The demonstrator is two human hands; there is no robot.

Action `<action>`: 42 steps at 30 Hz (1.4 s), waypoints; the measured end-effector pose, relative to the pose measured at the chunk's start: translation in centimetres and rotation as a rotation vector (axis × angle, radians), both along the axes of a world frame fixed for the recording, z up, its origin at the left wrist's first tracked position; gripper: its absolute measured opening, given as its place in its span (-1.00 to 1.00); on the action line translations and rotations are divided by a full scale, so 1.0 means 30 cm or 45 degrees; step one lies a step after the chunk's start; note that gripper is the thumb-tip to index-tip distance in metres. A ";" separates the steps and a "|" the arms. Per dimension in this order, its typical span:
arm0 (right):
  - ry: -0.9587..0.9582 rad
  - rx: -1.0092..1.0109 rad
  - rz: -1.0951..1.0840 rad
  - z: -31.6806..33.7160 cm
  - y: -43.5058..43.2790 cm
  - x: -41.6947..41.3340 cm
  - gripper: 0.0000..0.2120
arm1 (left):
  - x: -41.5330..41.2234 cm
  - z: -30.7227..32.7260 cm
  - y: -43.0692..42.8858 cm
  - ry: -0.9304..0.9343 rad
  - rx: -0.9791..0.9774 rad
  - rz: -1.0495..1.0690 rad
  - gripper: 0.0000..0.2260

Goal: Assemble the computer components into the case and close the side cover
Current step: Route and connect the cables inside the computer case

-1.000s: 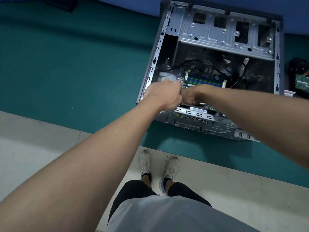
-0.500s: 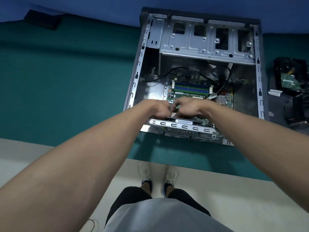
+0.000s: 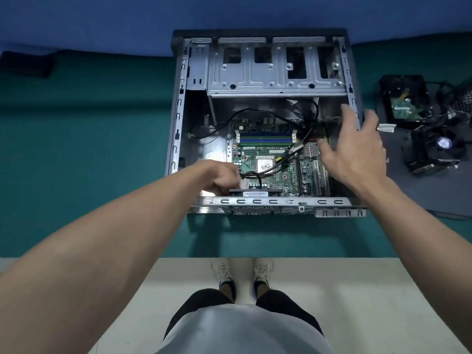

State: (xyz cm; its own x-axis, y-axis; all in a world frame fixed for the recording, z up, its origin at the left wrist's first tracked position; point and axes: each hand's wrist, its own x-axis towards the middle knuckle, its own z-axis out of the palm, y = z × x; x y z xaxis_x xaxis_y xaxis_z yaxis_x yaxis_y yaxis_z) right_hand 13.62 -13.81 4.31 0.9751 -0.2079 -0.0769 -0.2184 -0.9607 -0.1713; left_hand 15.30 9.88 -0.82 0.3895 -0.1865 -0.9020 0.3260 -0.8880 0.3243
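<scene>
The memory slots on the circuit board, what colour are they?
The memory slots are blue and green strips; the head view shows them best.

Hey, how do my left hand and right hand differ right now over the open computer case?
The left hand has curled fingers; the right hand is open, fingers spread. The left hand is down at the black fan by the computer case's near wall; the right hand is over the case's right side, holding nothing. Both reach into the open case.
</scene>
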 end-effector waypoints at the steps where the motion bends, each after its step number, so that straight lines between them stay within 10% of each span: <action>1: -0.025 -0.023 0.005 -0.002 0.006 0.005 -0.36 | 0.000 -0.003 -0.002 -0.025 0.023 -0.034 -0.81; 13: 0.049 0.036 0.047 0.009 0.071 0.101 -0.34 | 0.036 -0.048 0.039 -0.210 0.183 -0.270 -0.74; 21: -0.204 1.120 -0.285 -0.046 -0.171 -0.014 -0.67 | 0.040 -0.032 0.034 -0.268 0.274 -0.351 -0.76; 26: -0.090 0.881 -0.672 -0.223 -0.338 -0.149 -0.78 | 0.038 -0.036 0.016 -0.284 0.403 -0.221 -0.78; 42: -0.002 0.472 -0.132 -0.335 -0.323 0.093 -0.81 | 0.034 -0.021 0.000 -0.296 0.490 -0.340 -0.73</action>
State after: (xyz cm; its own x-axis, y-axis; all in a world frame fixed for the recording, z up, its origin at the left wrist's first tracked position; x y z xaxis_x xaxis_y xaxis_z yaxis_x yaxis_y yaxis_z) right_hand 16.40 -23.49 -5.73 0.9505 -0.2638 -0.1640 -0.3106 -0.8063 -0.5034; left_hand 16.32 9.88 -1.46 0.5721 0.0214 -0.8199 0.0301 -0.9995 -0.0050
